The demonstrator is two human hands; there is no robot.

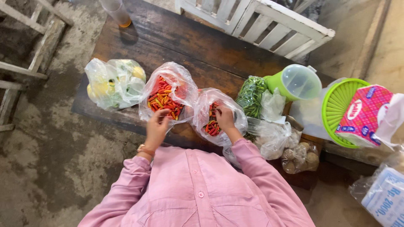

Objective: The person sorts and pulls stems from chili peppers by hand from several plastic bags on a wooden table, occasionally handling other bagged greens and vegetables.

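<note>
Evidently the sorting of chilies is under way: the left hand (156,126) pinches with closed fingers at the near rim of the larger bag of red and orange chilies (166,97), though what it pinches cannot be made out. Just right of that bag, the right hand (225,117) reaches into the smaller chili bag (216,115), fingers curled among the peppers; whether they clasp one I cannot tell. A next move would likely call for lifting single chilies without tearing the thin plastic.
</note>
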